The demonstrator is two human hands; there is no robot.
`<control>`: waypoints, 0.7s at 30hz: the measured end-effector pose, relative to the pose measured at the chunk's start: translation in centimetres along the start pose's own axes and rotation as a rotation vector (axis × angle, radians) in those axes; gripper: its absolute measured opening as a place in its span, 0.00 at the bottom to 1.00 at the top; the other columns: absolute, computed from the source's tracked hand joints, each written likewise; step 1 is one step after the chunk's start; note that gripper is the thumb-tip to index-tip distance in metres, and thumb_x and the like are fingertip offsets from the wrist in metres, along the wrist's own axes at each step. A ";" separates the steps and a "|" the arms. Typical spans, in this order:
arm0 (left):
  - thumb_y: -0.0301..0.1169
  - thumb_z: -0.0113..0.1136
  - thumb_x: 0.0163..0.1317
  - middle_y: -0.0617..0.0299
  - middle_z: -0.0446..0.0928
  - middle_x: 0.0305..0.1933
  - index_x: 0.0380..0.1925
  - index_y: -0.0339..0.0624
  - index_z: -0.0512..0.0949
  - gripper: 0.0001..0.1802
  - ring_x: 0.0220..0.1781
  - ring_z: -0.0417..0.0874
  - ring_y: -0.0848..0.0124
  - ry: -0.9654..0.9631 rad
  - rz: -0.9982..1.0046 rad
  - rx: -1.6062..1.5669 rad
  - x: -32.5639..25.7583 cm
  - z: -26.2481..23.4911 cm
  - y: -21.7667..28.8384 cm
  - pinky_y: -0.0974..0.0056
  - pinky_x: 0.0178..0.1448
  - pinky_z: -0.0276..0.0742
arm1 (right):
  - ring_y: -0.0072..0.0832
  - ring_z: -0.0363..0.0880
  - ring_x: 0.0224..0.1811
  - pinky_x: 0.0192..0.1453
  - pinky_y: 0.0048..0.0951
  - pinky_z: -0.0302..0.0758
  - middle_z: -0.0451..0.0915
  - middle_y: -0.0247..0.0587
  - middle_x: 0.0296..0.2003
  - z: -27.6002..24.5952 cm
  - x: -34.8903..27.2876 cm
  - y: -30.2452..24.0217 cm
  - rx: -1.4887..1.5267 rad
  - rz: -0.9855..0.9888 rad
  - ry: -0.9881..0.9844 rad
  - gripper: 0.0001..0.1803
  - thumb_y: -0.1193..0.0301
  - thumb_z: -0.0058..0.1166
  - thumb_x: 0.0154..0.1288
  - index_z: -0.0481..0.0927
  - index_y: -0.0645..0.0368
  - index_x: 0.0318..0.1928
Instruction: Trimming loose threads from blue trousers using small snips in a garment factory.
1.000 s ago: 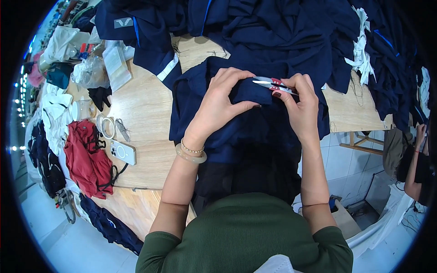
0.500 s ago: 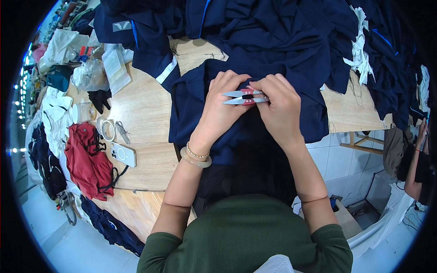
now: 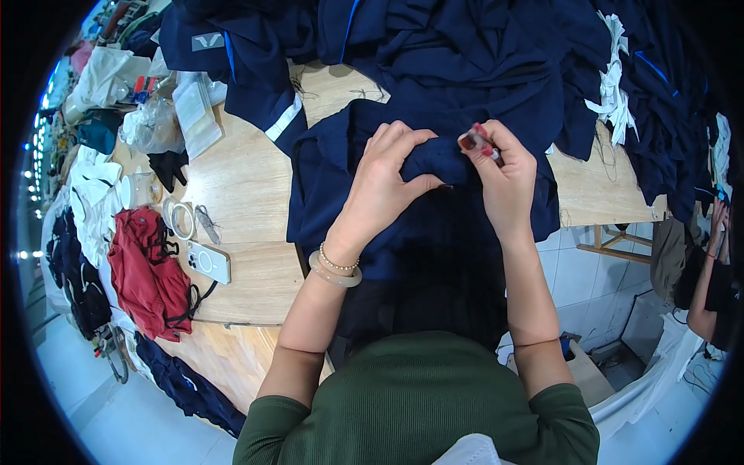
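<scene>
A navy garment (image 3: 325, 194) lies in front of me over the table's near edge. My left hand (image 3: 384, 170) grips a folded edge of it between thumb and fingers. To the right, my right hand (image 3: 500, 163) is closed round a pair of red-handled thread snips (image 3: 478, 142), blurred by motion and held a little above the cloth, apart from the left hand. The blades of the snips are mostly hidden or smeared.
More navy garments (image 3: 465, 54) pile up along the far side. White fabric strips (image 3: 614, 85) hang at the right. On the left of the wooden table (image 3: 252, 186) are a phone (image 3: 209, 262), a red cloth item (image 3: 147, 271) and plastic bags (image 3: 155, 128). Another person's arm (image 3: 707, 287) shows at far right.
My right hand has moved right, away from my left hand, and the snips have turned so their blades no longer point left across it. The left hand keeps its place on the garment.
</scene>
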State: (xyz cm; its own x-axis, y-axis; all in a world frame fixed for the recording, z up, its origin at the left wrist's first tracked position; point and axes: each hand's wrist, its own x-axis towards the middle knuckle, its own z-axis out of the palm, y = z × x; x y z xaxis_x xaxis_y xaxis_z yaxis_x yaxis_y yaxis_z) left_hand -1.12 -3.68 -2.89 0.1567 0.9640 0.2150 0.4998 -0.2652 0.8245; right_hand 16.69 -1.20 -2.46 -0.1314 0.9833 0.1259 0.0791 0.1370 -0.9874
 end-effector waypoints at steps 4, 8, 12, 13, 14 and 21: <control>0.24 0.77 0.42 0.59 0.75 0.41 0.48 0.37 0.79 0.28 0.46 0.74 0.60 -0.012 0.004 0.003 0.1 -0.1 0.0 0.60 0.56 0.71 | 0.24 0.73 0.33 0.35 0.24 0.68 0.78 0.35 0.29 0.5 0.4 -0.8 -0.190 -0.237 -0.065 0.07 0.86 0.59 0.57 0.81 0.63 0.36; 0.26 0.78 0.42 0.59 0.75 0.41 0.48 0.38 0.80 0.29 0.45 0.74 0.60 -0.017 0.022 0.043 0.2 0.0 -0.1 0.60 0.56 0.70 | 0.36 0.74 0.36 0.36 0.26 0.69 0.75 0.42 0.30 0.9 0.6 -0.2 -0.523 -0.381 -0.118 0.07 0.87 0.56 0.56 0.78 0.64 0.34; 0.27 0.78 0.42 0.59 0.75 0.40 0.49 0.38 0.80 0.29 0.45 0.75 0.61 0.000 0.035 0.048 0.3 -0.1 0.1 0.60 0.56 0.70 | 0.14 0.68 0.34 0.38 0.17 0.66 0.73 0.27 0.31 0.6 0.4 0.2 0.151 0.014 0.023 0.04 0.75 0.54 0.72 0.77 0.62 0.39; 0.27 0.78 0.42 0.59 0.75 0.40 0.49 0.38 0.80 0.29 0.45 0.75 0.61 0.002 0.034 0.049 0.3 -0.2 0.0 0.60 0.56 0.70 | 0.13 0.67 0.34 0.39 0.16 0.65 0.71 0.26 0.31 -0.2 0.4 -0.1 0.166 0.047 0.016 0.04 0.74 0.54 0.73 0.77 0.61 0.39; 0.28 0.78 0.42 0.59 0.75 0.40 0.49 0.38 0.80 0.29 0.45 0.75 0.61 -0.004 0.030 0.046 0.3 -0.2 -0.1 0.60 0.56 0.70 | 0.13 0.66 0.34 0.39 0.15 0.64 0.70 0.24 0.32 -0.7 0.4 -0.3 0.180 0.079 0.012 0.05 0.73 0.54 0.74 0.77 0.61 0.39; 0.28 0.78 0.41 0.59 0.75 0.40 0.49 0.37 0.80 0.30 0.45 0.74 0.61 -0.045 0.058 0.103 0.4 -0.2 0.1 0.60 0.55 0.70 | 0.38 0.72 0.34 0.39 0.31 0.70 0.76 0.43 0.33 0.8 0.6 -0.1 -0.488 -0.349 -0.098 0.09 0.83 0.60 0.55 0.77 0.65 0.38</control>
State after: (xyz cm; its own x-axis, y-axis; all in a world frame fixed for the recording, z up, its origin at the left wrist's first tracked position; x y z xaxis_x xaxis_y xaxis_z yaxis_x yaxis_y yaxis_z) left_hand -1.16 -3.29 -2.59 0.2248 0.9456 0.2353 0.5730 -0.3236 0.7529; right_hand 15.83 -0.71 -2.37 -0.3197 0.8578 0.4025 0.4560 0.5116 -0.7282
